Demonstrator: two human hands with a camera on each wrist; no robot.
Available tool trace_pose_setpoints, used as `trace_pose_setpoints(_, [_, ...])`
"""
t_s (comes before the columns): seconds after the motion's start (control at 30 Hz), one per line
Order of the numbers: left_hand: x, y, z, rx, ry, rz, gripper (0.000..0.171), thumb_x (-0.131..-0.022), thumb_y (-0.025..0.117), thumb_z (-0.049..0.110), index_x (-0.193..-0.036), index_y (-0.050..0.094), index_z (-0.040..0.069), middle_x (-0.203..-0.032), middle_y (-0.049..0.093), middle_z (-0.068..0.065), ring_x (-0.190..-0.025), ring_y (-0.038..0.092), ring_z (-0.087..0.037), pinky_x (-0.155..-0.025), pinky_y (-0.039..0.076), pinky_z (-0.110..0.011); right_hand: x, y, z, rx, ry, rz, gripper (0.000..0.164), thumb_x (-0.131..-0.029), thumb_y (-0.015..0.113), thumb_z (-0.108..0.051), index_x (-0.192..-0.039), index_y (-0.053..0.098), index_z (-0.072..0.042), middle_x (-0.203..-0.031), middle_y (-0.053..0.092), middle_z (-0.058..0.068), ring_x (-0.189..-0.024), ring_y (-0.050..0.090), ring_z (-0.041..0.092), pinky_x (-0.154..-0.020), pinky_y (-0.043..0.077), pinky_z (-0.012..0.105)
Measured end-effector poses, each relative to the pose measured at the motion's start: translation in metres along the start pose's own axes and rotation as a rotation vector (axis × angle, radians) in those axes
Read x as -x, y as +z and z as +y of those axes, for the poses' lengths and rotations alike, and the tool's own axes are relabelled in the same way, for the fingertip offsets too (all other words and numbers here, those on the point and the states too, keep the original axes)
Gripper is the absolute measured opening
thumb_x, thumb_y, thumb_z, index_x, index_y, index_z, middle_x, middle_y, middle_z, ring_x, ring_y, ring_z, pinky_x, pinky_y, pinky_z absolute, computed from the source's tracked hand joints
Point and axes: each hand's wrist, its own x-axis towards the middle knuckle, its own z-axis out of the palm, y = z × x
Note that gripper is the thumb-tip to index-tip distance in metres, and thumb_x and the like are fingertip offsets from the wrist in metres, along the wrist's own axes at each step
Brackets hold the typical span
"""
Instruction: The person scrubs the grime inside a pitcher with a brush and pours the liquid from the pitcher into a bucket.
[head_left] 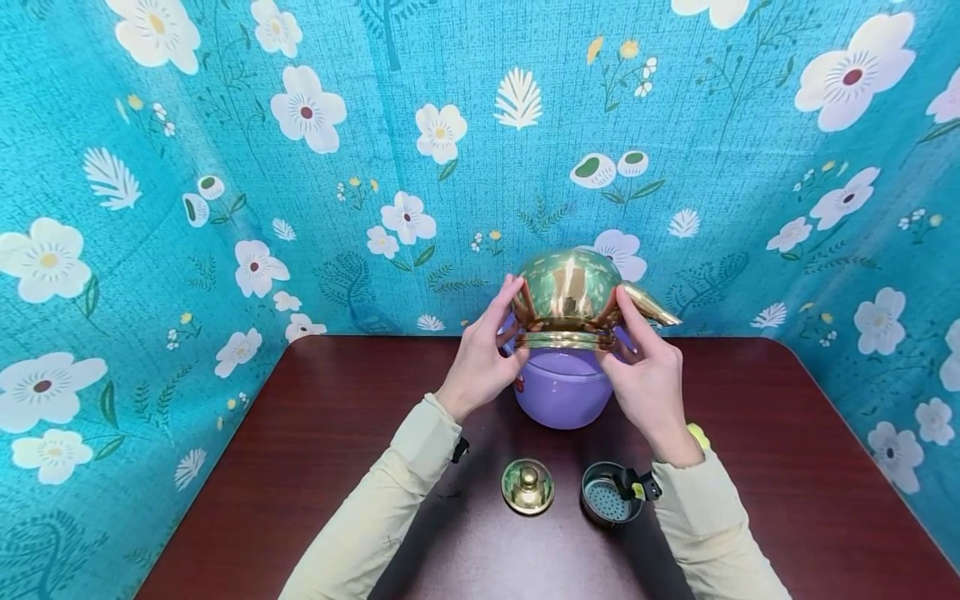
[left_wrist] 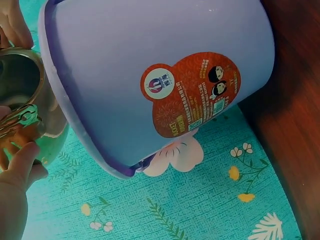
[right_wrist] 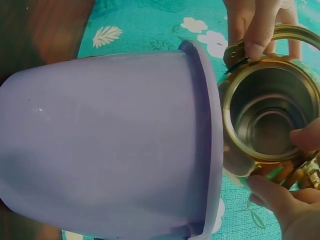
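A shiny gold teapot [head_left: 570, 287] is held over a purple bucket [head_left: 566, 396], tipped so that its mouth faces down and toward me. Its spout slants out to the right. My left hand [head_left: 483, 358] grips the left side, with the thumb by the handle [right_wrist: 295, 32] in the right wrist view. On the other side my right hand [head_left: 648, 367] grips the pot near the spout, thumb at the mouth's rim. Inside, the right wrist view shows a bare grey metal wall. The bucket stands upright on the table and has a red label [left_wrist: 195, 95].
On the dark red table [head_left: 337, 467], nearer to me, lie a gold lid [head_left: 528, 486] with a knob and a round metal strainer [head_left: 607, 497] with a perforated base. A blue flowered cloth [head_left: 465, 200] hangs behind the table and along both sides.
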Motion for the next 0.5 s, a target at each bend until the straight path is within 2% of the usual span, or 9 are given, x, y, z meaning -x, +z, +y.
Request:
trace_pose_setpoints(0.17, [0.0012, -0.0005, -0.0016, 0.013, -0.016, 0.003, 0.089, -0.08, 0.059, -0.011, -0.153, 0.025, 0.025, -0.161, 0.019, -0.002, -0.141, 0.037, -0.021, -0.095, 0.049, -0.029, -0.0003, -0.0005, -0.0029, 0.05, 0.037, -0.022, 0.076, -0.079, 0.067, 0.007, -0.143, 0.044, -0.027, -0.144, 0.05, 0.002, -0.124, 0.054, 0.024, -0.091, 0.048, 0.034])
trace_pose_setpoints(0.5, [0.0041, -0.0022, -0.0019, 0.042, -0.075, -0.002, 0.08, -0.085, 0.06, -0.005, -0.151, 0.028, 0.026, -0.16, 0.021, 0.0, -0.139, 0.04, -0.022, -0.096, 0.048, -0.031, 0.0001, -0.0003, -0.0042, 0.094, 0.015, -0.034, 0.072, -0.081, 0.071, 0.0, -0.144, 0.044, -0.024, -0.14, 0.053, 0.008, -0.118, 0.059, 0.027, -0.087, 0.049, 0.032])
